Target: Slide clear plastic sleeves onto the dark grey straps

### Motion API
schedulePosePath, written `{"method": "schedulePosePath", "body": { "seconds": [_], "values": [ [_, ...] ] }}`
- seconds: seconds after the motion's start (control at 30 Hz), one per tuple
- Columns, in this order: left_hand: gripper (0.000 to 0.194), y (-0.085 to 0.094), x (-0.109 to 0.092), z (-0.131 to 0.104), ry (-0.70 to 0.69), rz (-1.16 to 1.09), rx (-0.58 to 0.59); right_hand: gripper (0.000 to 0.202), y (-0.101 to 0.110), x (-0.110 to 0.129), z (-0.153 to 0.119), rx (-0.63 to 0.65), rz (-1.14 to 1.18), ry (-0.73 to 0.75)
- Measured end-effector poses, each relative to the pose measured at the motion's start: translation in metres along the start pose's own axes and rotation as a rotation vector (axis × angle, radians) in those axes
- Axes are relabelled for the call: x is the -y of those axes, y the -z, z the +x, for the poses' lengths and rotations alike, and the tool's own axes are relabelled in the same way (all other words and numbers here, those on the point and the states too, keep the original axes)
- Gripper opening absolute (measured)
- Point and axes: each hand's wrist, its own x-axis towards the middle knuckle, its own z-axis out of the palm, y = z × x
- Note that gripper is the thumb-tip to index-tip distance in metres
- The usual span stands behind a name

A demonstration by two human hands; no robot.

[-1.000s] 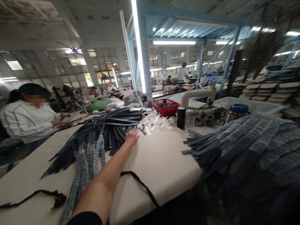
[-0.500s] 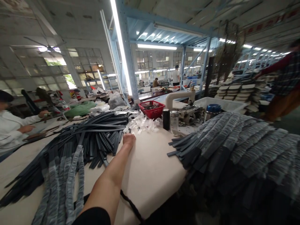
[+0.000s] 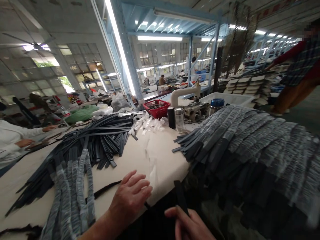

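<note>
My left hand [image 3: 133,195] hovers over the near edge of the cream-covered table [image 3: 140,160], fingers spread and nothing gripped. Low at the front, my right hand [image 3: 188,221] is closed on a dark flat strap [image 3: 181,196] that sticks up past the fingers. A thin piece of clear plastic film [image 3: 153,173] lies on the cloth just beyond my left hand. To the left is a heap of dark straps [image 3: 107,136], with several plastic-wrapped straps [image 3: 63,190] hanging toward me. More wrapped straps [image 3: 252,133] are piled on the right.
Crumpled clear plastic [image 3: 147,122] lies at the table's far end, near a red basket [image 3: 157,108], a black flask [image 3: 171,117] and a glass jar [image 3: 179,118]. A sewing machine [image 3: 186,95] stands behind. One person [image 3: 15,140] sits at left; another [image 3: 297,66] stands at right.
My left hand has come back from the far end of the table and opened. My right hand has entered view holding the strap. Clear film now lies on the cloth.
</note>
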Motion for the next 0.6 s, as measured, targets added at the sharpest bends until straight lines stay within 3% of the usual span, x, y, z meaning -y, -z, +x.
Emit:
{"method": "schedulePosePath", "body": {
  "seconds": [0.1,0.23,0.3,0.37,0.47,0.53,0.6],
  "values": [
    [0.035,0.01,-0.026,-0.022,-0.042,-0.039,0.029,0.079,-0.026,0.022,0.025,0.19,0.011,0.057],
    [0.057,0.009,-0.044,-0.043,0.027,-0.215,-0.002,0.058,-0.04,0.038,0.036,0.174,-0.066,0.17],
    [0.067,0.008,-0.049,-0.048,0.225,-0.405,-0.072,0.049,-0.038,0.045,0.035,0.124,-0.081,0.22],
    [0.066,0.009,-0.051,-0.046,0.528,-0.694,-0.097,0.041,-0.033,0.052,0.03,0.062,-0.118,0.265],
    [0.052,0.013,-0.055,-0.029,0.88,-1.218,0.104,0.032,-0.028,0.063,0.023,-0.013,-0.191,0.312],
    [0.045,0.014,-0.059,-0.016,0.948,-1.433,0.289,0.027,-0.027,0.068,0.018,-0.048,-0.24,0.343],
    [0.038,0.012,-0.065,-0.005,0.961,-1.49,0.371,0.025,-0.027,0.069,0.015,-0.069,-0.282,0.37]
  ]
}}
